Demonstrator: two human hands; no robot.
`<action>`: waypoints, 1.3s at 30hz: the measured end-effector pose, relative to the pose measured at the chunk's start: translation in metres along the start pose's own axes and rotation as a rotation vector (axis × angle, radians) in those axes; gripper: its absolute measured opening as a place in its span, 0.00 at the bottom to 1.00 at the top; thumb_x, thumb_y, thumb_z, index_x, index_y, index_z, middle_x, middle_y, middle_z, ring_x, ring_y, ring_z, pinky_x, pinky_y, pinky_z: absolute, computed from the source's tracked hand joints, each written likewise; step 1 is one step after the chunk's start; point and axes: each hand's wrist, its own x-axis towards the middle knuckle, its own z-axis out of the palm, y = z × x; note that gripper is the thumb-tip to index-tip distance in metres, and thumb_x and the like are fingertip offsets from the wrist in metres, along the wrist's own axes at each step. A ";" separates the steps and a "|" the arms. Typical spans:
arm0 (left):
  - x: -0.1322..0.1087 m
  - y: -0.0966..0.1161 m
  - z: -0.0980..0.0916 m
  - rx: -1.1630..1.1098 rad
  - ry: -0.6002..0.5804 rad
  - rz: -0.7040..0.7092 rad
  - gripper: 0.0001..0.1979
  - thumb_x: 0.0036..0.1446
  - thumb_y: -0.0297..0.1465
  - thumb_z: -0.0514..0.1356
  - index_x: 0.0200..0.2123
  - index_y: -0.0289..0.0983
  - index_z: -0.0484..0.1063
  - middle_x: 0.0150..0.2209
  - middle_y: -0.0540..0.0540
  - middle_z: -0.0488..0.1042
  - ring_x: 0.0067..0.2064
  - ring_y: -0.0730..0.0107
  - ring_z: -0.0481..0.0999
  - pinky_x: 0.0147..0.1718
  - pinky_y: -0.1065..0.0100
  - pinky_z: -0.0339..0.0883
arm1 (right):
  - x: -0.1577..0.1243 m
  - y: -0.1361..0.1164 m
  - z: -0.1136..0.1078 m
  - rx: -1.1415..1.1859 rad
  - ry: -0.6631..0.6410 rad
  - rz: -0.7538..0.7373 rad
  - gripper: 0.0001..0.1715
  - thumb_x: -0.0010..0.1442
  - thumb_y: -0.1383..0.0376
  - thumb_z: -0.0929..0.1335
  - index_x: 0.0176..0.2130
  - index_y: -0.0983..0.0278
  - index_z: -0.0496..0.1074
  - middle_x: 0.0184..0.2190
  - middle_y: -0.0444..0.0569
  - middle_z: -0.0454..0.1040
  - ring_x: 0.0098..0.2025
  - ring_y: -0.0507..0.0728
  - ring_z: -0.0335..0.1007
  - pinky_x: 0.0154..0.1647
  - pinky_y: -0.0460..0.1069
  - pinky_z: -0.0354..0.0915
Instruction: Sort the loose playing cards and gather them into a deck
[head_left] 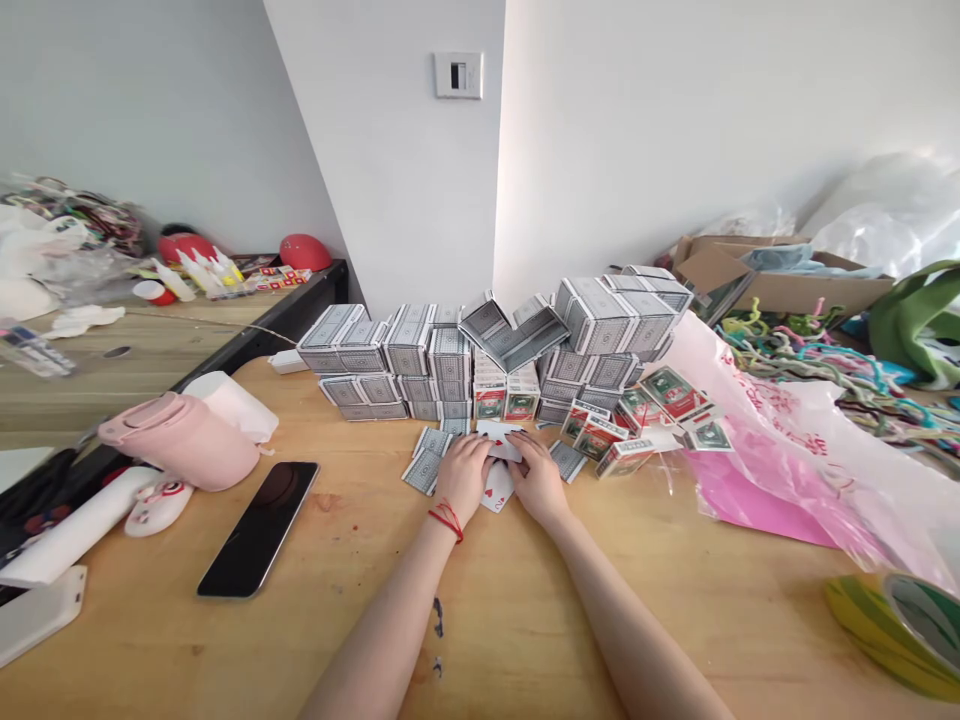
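Observation:
My left hand (463, 474), with a red string bracelet at its wrist, has its fingers closed on the left side of a white playing card (495, 437). The card's right side is gripped by my right hand (538, 480). Below it, between my hands, another playing card (495, 488) with red hearts shows face up, partly hidden. Patterned grey card backs (424, 462) lie left of my left hand, and more cards (568, 460) lie right of my right hand. Behind my hands stand stacked blocks of grey-backed cards (409, 345), with two tilted blocks (517, 335) forming a V in the middle.
Red and green card boxes (600, 437) lie to the right, beside pink and clear plastic (757, 490). A phone (259, 530) and a pink bottle (184, 440) are on the left. A tape roll (862, 615) sits at the right front; a cardboard box (772, 285) stands farther back.

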 end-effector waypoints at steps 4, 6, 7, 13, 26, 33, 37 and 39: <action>0.000 -0.004 0.002 -0.036 0.006 0.004 0.11 0.55 0.28 0.49 0.40 0.39 0.67 0.42 0.46 0.70 0.48 0.66 0.65 0.47 0.61 0.59 | 0.001 -0.001 -0.003 0.044 0.058 0.041 0.19 0.49 0.68 0.63 0.43 0.61 0.69 0.43 0.50 0.70 0.48 0.58 0.61 0.49 0.54 0.58; 0.000 -0.003 0.002 -0.044 0.027 -0.016 0.11 0.55 0.28 0.49 0.40 0.39 0.67 0.41 0.46 0.71 0.47 0.66 0.66 0.46 0.62 0.60 | 0.002 -0.004 -0.006 0.086 0.091 0.096 0.15 0.50 0.66 0.63 0.40 0.61 0.71 0.41 0.50 0.72 0.45 0.57 0.64 0.47 0.53 0.59; 0.000 -0.002 0.002 -0.048 0.039 -0.030 0.11 0.55 0.28 0.49 0.40 0.39 0.66 0.41 0.46 0.71 0.46 0.67 0.66 0.46 0.63 0.61 | 0.002 -0.005 -0.007 0.109 0.103 0.122 0.13 0.51 0.65 0.63 0.38 0.61 0.71 0.39 0.50 0.72 0.44 0.57 0.65 0.46 0.53 0.59; -0.002 0.007 -0.001 -0.114 0.150 -0.115 0.18 0.53 0.25 0.50 0.49 0.38 0.57 0.45 0.42 0.66 0.47 0.64 0.65 0.44 0.62 0.60 | 0.002 -0.009 -0.009 0.177 0.216 0.223 0.13 0.53 0.61 0.61 0.32 0.62 0.73 0.34 0.48 0.74 0.39 0.55 0.67 0.42 0.50 0.60; -0.008 0.022 -0.015 0.166 0.275 -0.398 0.16 0.45 0.27 0.55 0.41 0.38 0.62 0.46 0.40 0.63 0.51 0.52 0.58 0.48 0.49 0.48 | 0.004 0.000 -0.016 0.267 0.429 0.568 0.22 0.54 0.50 0.57 0.30 0.65 0.64 0.17 0.45 0.66 0.19 0.53 0.61 0.21 0.46 0.56; -0.011 0.008 -0.011 0.270 0.269 -0.674 0.31 0.40 0.30 0.57 0.50 0.35 0.52 0.51 0.35 0.56 0.54 0.44 0.51 0.47 0.45 0.45 | 0.004 0.001 -0.012 0.512 0.331 0.620 0.21 0.52 0.50 0.59 0.35 0.64 0.59 0.13 0.42 0.65 0.13 0.55 0.62 0.14 0.47 0.57; -0.009 0.002 -0.011 0.263 0.284 -0.735 0.30 0.38 0.23 0.55 0.48 0.35 0.53 0.47 0.35 0.58 0.49 0.48 0.57 0.42 0.51 0.53 | 0.004 0.000 -0.011 0.576 0.293 0.560 0.19 0.50 0.51 0.62 0.35 0.63 0.59 0.14 0.41 0.66 0.14 0.54 0.64 0.13 0.46 0.58; -0.009 0.002 -0.012 0.257 0.295 -0.702 0.30 0.37 0.20 0.54 0.48 0.35 0.54 0.46 0.35 0.57 0.48 0.51 0.58 0.41 0.53 0.54 | 0.003 0.000 -0.009 0.572 0.287 0.539 0.19 0.50 0.52 0.62 0.35 0.63 0.59 0.15 0.41 0.66 0.14 0.53 0.64 0.13 0.46 0.58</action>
